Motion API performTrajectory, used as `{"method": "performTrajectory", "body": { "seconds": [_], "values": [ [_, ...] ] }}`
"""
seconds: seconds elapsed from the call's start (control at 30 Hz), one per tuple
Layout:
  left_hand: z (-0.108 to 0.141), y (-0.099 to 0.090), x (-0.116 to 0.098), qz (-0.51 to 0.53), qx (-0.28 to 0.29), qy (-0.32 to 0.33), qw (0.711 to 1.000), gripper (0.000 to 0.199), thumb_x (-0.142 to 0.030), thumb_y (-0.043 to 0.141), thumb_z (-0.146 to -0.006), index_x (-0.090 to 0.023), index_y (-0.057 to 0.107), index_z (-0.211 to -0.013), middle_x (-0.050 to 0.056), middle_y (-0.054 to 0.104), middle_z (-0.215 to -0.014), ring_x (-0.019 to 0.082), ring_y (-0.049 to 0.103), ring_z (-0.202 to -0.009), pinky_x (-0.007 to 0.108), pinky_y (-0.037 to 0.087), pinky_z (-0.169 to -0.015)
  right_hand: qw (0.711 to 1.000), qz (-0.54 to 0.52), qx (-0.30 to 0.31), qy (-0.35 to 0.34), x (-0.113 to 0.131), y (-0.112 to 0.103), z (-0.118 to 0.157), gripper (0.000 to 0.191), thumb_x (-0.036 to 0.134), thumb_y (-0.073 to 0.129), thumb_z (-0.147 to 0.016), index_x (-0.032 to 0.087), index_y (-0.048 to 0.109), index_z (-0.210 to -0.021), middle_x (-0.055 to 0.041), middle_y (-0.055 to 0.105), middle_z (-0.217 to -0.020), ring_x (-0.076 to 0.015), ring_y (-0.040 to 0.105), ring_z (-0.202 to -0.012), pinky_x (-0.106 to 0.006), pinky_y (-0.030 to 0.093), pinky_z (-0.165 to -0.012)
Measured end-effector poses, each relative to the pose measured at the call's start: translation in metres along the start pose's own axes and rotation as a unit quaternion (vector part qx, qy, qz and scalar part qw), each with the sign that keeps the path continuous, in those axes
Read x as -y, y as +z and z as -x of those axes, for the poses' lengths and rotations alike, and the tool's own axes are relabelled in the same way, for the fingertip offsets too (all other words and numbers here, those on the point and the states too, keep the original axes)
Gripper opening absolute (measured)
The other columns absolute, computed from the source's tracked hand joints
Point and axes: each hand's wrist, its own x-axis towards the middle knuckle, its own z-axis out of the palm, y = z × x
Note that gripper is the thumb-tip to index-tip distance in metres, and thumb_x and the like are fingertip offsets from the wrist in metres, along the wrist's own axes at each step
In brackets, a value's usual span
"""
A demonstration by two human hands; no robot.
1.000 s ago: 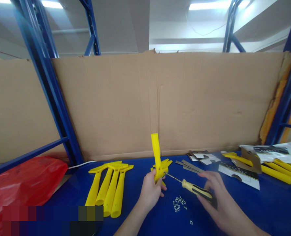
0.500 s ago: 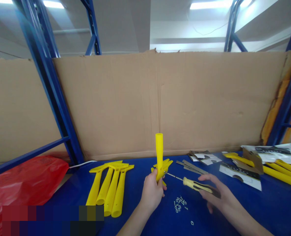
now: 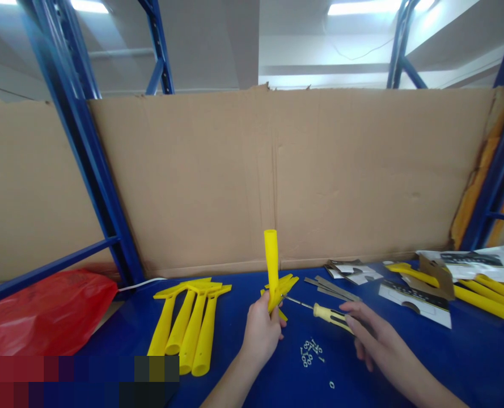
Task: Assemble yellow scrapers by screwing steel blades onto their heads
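The left hand (image 3: 262,328), low in the centre of the frame, had its fingers closed around the lower end of a yellow handle (image 3: 271,255), so that the tube rose above the thumb and forefinger while its wider foot was partly hidden by the grip. The right hand (image 3: 375,337), in the lower right, held the grip end of a screwdriver (image 3: 329,315) between thumb and forefinger, the other fingers loosely curled below. The screwdriver's shaft slanted up toward the left, its tip at the right side of the handle's foot; whether it sat in a screw was too small to tell. The handle was bright, plain yellow, nearly upright with a slight lean to the left, round and open at the top. The screwdriver had a cream grip with dark inlays and a thin metal shaft. Below the two tools, in the lower centre, a small pile of screws and nuts (image 3: 312,350) lay on the blue table (image 3: 288,377), with a single nut (image 3: 331,385) nearer the bottom edge. Thin metal strips (image 3: 332,289) lay beyond the screwdriver, right of centre. Four matching handles (image 3: 203,328) rested side by side left of centre, near a red bag (image 3: 47,317) at the lower left.
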Motion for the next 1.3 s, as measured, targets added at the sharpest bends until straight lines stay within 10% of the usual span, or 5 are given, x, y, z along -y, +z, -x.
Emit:
{"method": "performTrajectory", "body": {
  "seconds": [0.17, 0.43, 0.63, 0.8, 1.3],
  "values": [
    [-0.001, 0.001, 0.004, 0.036, -0.007, 0.002, 0.999, 0.017, -0.007, 0.049, -0.08, -0.016, 0.06, -0.091, -0.001, 0.058, -0.06, 0.012, 0.06, -0.055, 0.015, 0.046, -0.037, 0.998, -0.025, -0.037, -0.052, -0.006, 0.004, 0.004, 0.045, 0.044, 0.058, -0.073, 0.031, 0.039, -0.112, 0.0011, 0.049, -0.1, -0.0003, 0.036, -0.036, -0.018, 0.033, -0.03],
    [0.0, 0.001, 0.002, 0.014, -0.015, -0.003, 1.0, 0.02, -0.007, 0.049, -0.079, -0.015, 0.061, -0.093, 0.004, 0.063, -0.074, 0.013, 0.062, -0.057, 0.019, 0.048, -0.038, 1.0, 0.008, -0.03, 0.001, 0.002, 0.004, 0.005, 0.048, 0.064, 0.036, -0.082, 0.026, 0.041, -0.112, 0.0081, 0.046, -0.058, -0.0082, 0.038, -0.033, -0.019, 0.032, -0.03],
    [-0.001, 0.0, 0.004, -0.01, -0.006, 0.004, 1.0, 0.019, -0.007, 0.045, -0.082, -0.015, 0.059, -0.093, 0.002, 0.061, -0.069, 0.012, 0.061, -0.055, 0.018, 0.048, -0.039, 0.996, -0.055, -0.054, -0.032, 0.008, 0.006, 0.009, 0.055, 0.056, 0.057, -0.072, 0.032, 0.035, -0.116, 0.0025, 0.048, -0.089, -0.0059, 0.043, -0.043, -0.017, 0.031, -0.028],
    [-0.001, 0.001, 0.002, -0.027, -0.005, 0.002, 1.0, 0.021, -0.006, 0.042, -0.083, -0.015, 0.057, -0.094, 0.002, 0.059, -0.066, 0.013, 0.062, -0.056, 0.019, 0.049, -0.039, 0.998, -0.043, -0.037, 0.001, 0.012, 0.007, 0.009, 0.041, 0.058, 0.042, -0.082, 0.027, 0.039, -0.109, 0.0088, 0.045, -0.061, -0.0048, 0.035, -0.033, -0.014, 0.022, -0.027],
    [-0.003, 0.001, 0.006, -0.019, 0.006, -0.007, 1.0, 0.023, -0.004, 0.038, -0.085, -0.013, 0.056, -0.098, 0.002, 0.061, -0.078, 0.008, 0.059, -0.051, 0.015, 0.046, -0.036, 0.998, -0.049, -0.028, 0.022, 0.012, 0.006, 0.007, 0.049, 0.064, 0.039, -0.081, 0.029, 0.037, -0.115, 0.0096, 0.045, -0.059, -0.0047, 0.034, -0.026, -0.016, 0.025, -0.024]
  ]
}}
